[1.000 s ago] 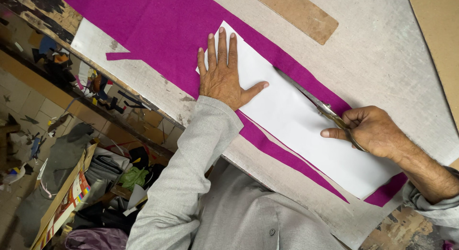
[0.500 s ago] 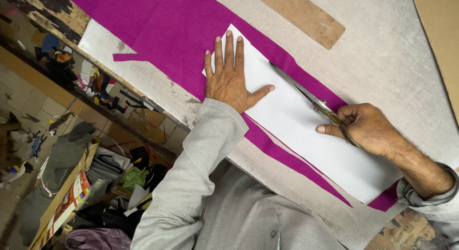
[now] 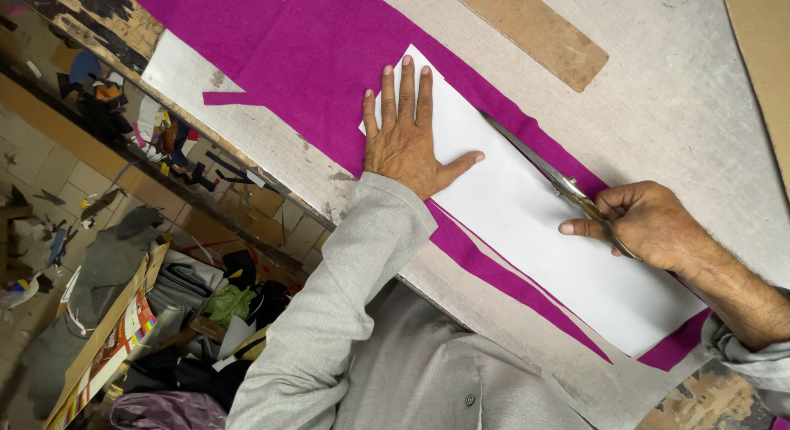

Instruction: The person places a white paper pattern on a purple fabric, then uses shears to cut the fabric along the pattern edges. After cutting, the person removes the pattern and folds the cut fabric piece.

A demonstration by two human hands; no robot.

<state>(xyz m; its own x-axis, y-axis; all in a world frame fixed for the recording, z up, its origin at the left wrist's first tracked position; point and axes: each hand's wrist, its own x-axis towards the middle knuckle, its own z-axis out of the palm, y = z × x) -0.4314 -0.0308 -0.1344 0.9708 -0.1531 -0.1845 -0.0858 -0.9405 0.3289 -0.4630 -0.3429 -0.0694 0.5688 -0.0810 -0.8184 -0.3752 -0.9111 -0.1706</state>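
1. Left hand (image 3: 407, 138): released, palm flat, fingers spread, pinning the white paper pattern (image 3: 527, 212) on the magenta fabric (image 3: 313, 60), centre of the table (image 3: 675, 109).
2. Right hand (image 3: 650, 224): grasping the scissors (image 3: 543, 171), blades along the pattern's far edge.
3. Keep blades flush against the paper edge; maintain downward pressure close to the cut.

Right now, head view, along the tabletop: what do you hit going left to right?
Loose magenta strip → left hand flat on the white paper → scissors → right hand holding the scissors. All of it lies over magenta fabric on the table.
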